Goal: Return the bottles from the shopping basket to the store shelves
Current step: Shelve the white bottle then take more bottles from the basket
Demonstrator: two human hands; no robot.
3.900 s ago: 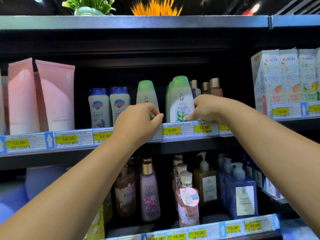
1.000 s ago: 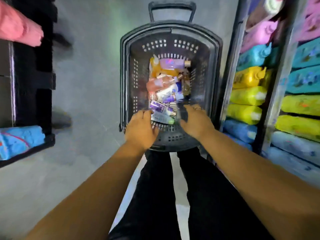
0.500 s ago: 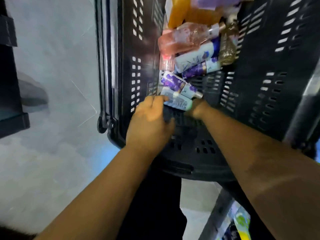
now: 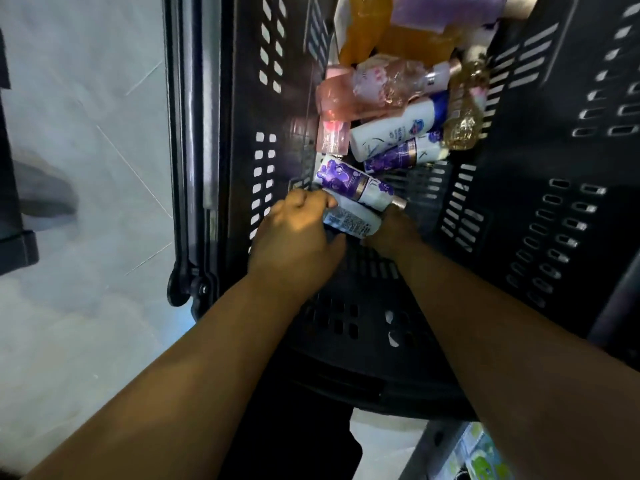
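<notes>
While several btls lie piled in the shopping basket (image 4: 519, 174), upper centre of frame, the task looks far from done. Left hand (image 4: 298, 237) curls round a white bottle (image 4: 351, 220) mid-frame, inside the basket; right hand (image 4: 394, 233) meets its other end, grip can't tell.

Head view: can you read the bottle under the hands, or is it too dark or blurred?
Head view: basket dim; a warm patch lights the left hand; the white bottle it grips has print too soft to read; wide-angle distortion bends the walls.
</notes>
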